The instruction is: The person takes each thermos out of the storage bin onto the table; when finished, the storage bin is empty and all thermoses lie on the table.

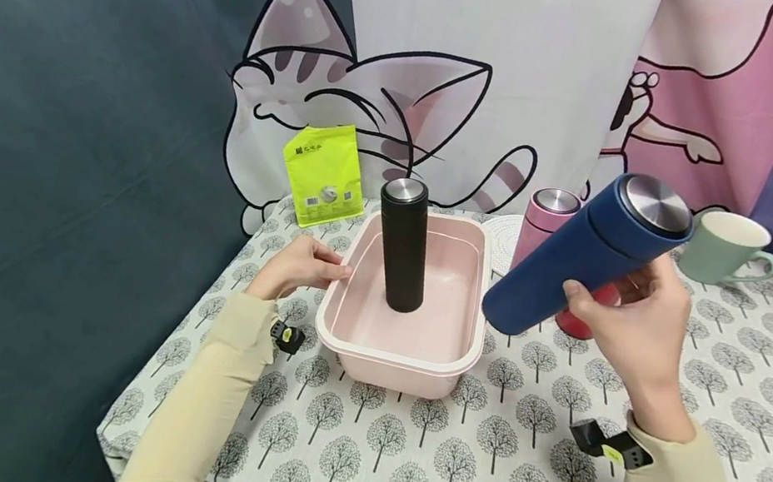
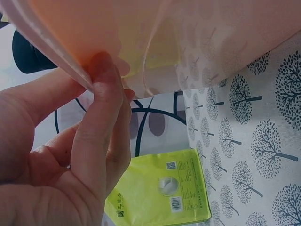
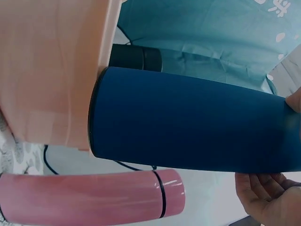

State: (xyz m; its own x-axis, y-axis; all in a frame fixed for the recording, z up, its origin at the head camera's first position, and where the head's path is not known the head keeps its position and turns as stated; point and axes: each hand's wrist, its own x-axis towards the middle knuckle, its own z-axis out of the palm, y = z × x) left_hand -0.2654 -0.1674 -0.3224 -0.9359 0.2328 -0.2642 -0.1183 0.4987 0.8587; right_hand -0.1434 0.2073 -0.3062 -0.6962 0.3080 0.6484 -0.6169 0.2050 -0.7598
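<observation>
My right hand (image 1: 635, 322) grips a blue thermos bottle (image 1: 573, 258) with a steel lid top. It tilts, its base down and left, overlapping the right rim of a pink plastic basin (image 1: 438, 367) in the head view. In the right wrist view the blue body (image 3: 193, 120) spans the picture, fingers under it. My left hand (image 1: 302, 266) pinches the basin's left rim between thumb and fingers, seen close in the left wrist view (image 2: 89, 136). A black thermos (image 1: 403, 252) stands upright inside the basin.
Right of the basin stands a pink thermos (image 1: 541, 223), partly hidden by the blue one. A red object (image 1: 574, 321) shows behind my right hand. Further right is a green mug (image 1: 719, 247). A yellow-green pouch (image 1: 324, 176) leans at the back left; a white round mat (image 1: 503, 238) lies behind.
</observation>
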